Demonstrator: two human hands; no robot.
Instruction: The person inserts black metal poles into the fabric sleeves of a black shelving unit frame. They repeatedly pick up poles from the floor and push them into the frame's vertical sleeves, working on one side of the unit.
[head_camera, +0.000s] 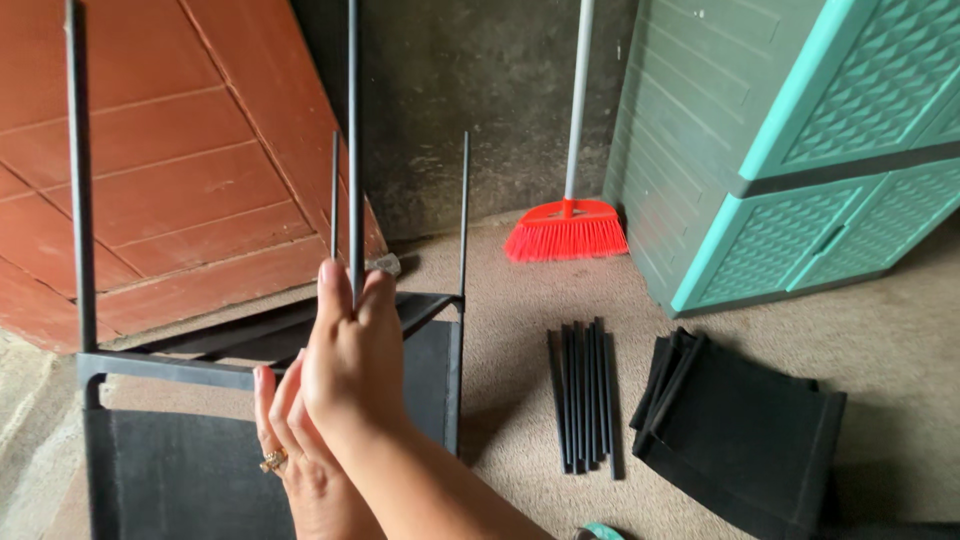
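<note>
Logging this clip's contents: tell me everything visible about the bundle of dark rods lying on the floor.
The bundle of rods is a set of thin, straight, dark grey or black rods that look like metal or plastic. They lie flat on the beige floor, side by side, close together and roughly parallel, pointing away from the camera. Their exact number is hard to tell. They sit between the shelf frame and the folded black fabric panels, short of the red broom. Neither hand touches them.

Thin dark metal rod (354, 130) stands upright, pinched at its lower end, rising from the black fabric-shelved metal rack frame (250, 400) on the floor.
</note>
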